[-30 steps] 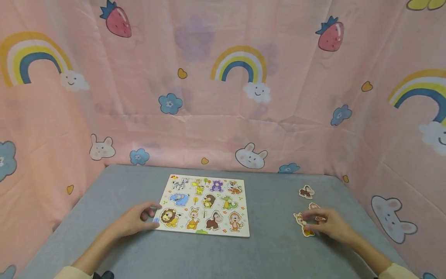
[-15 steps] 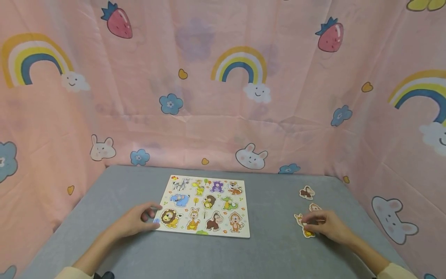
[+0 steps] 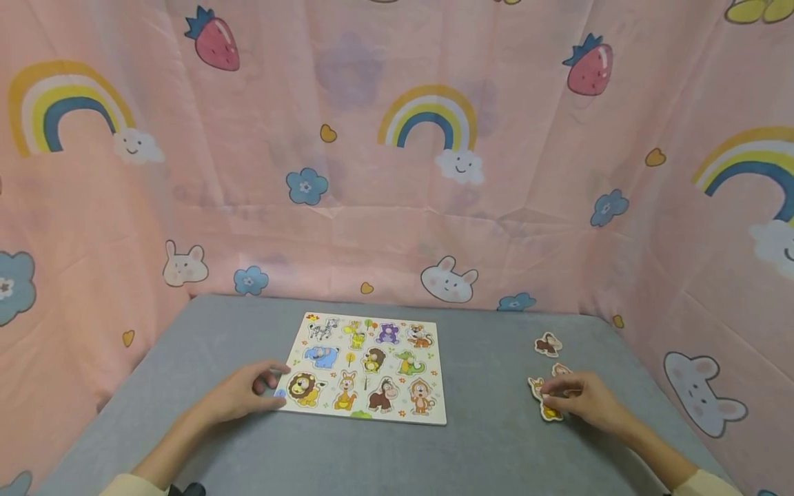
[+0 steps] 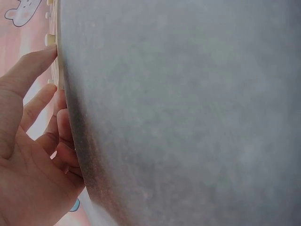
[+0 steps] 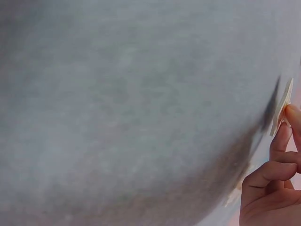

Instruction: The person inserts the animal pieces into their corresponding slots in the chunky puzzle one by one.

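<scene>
Fingertips of our right hand point(image 3: 586, 399) pinch the small knob of a flat yellow-and-tan animal-shaped wooden puzzle piece point(image 3: 543, 399) that lies on the grey felt-covered table point(image 3: 484, 448), well to the right of the board; the wrist view shows its thin edge point(image 5: 282, 110) tipped off the surface against a fingertip, which we judge is why the grip sits so low and close to the cloth. Our left hand point(image 3: 245, 393) rests on the table with its relaxed fingers touching the near left corner of the cream rectangular wooden animal puzzle board point(image 3: 366, 365), seemingly to keep it from sliding. Two more loose pieces, a brown monkey-shaped one point(image 3: 548, 344) and a pale one point(image 3: 560, 370) partly hidden by our fingers, lie just beyond the held piece. Around the table hangs pink cloth printed with rainbows, strawberries and rabbits point(image 3: 397, 172).
</scene>
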`<action>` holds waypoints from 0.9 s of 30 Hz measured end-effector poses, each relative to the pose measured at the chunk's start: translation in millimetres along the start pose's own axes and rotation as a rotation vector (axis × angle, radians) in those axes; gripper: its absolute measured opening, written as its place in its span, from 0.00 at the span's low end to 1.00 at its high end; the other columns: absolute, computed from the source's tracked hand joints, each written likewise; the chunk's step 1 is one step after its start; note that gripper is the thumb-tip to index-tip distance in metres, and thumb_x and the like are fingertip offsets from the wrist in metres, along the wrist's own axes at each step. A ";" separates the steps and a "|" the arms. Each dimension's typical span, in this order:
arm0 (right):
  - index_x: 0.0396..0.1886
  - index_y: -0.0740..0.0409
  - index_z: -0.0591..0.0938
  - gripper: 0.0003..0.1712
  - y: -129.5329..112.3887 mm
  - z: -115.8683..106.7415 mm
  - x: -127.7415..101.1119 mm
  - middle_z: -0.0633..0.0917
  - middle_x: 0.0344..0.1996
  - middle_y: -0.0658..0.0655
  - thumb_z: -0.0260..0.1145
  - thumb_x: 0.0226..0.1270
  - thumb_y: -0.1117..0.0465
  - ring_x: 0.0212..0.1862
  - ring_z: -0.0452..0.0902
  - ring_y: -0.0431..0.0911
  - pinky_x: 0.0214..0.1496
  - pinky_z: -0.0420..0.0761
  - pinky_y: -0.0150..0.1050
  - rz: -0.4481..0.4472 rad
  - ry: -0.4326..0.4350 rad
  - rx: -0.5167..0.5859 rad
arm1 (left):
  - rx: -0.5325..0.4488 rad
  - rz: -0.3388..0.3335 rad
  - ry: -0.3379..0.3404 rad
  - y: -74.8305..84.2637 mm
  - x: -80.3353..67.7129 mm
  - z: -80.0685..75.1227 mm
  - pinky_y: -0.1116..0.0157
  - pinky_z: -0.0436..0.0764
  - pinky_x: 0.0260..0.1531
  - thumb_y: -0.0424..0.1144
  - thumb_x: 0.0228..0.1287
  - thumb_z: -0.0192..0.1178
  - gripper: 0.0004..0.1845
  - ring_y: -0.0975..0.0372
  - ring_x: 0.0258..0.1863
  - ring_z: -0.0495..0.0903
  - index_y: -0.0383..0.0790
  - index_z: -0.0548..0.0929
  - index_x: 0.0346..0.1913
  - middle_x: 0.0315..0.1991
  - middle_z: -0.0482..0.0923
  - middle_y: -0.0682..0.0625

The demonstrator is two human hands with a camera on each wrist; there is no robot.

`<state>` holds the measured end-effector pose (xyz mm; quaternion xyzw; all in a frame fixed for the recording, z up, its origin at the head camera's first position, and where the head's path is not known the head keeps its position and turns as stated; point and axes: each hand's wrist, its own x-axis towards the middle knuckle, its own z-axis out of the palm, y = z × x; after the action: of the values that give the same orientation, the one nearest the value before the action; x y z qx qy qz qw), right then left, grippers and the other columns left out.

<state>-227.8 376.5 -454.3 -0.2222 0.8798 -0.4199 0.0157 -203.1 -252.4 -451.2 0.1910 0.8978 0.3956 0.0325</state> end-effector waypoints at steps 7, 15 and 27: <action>0.41 0.61 0.89 0.06 -13.6 -3.8 5.2 0.88 0.39 0.55 0.73 0.66 0.64 0.42 0.82 0.39 0.41 0.79 0.37 0.073 0.072 0.000 | -0.022 0.008 0.010 1.1 -1.6 0.8 0.64 0.69 0.33 0.37 0.55 0.77 0.27 0.61 0.30 0.71 0.35 0.80 0.57 0.35 0.73 0.52; 0.44 0.55 0.90 0.10 -26.1 2.4 16.9 0.88 0.42 0.51 0.74 0.66 0.57 0.48 0.80 0.43 0.47 0.78 0.39 0.149 0.111 -0.032 | -0.018 0.012 0.006 2.0 -1.9 1.1 0.65 0.69 0.33 0.38 0.55 0.77 0.27 0.62 0.30 0.71 0.35 0.80 0.57 0.35 0.74 0.52; 0.42 0.55 0.90 0.11 -37.1 24.6 40.1 0.88 0.43 0.52 0.76 0.64 0.55 0.47 0.81 0.44 0.48 0.79 0.39 0.127 0.130 0.033 | -0.022 -0.003 -0.003 -0.5 -1.4 1.4 0.64 0.69 0.33 0.38 0.56 0.77 0.27 0.61 0.30 0.70 0.35 0.80 0.57 0.35 0.73 0.52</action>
<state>-244.6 322.0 -436.1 -0.1378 0.8843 -0.4460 -0.0114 -201.7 -252.2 -452.7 0.1896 0.8936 0.4052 0.0365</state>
